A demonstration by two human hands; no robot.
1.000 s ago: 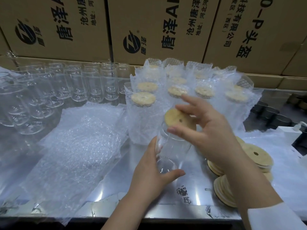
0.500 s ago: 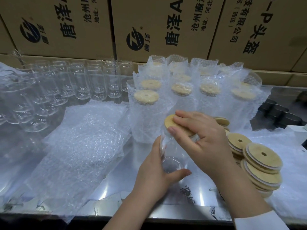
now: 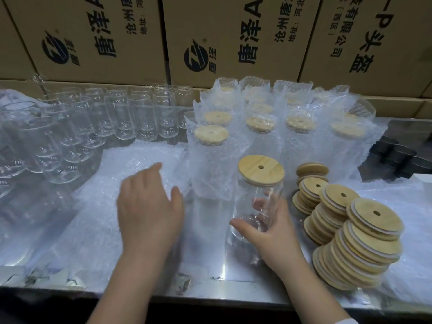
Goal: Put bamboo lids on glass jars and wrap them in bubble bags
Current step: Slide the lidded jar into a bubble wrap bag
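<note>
The bamboo lid (image 3: pixel 261 170), which the right grip (image 3: pixel 273 232) was pressing down a second ago, now sits flat on the mouth of the glass jar (image 3: pixel 257 202) with nothing touching it. The right grip has dropped from the lid to the jar's lower part, fingers and thumb curled round the glass. The left grip (image 3: pixel 149 206) has let go of the jar and moved to its left, fingers spread over the stack of bubble bags (image 3: pixel 93 206).
</note>
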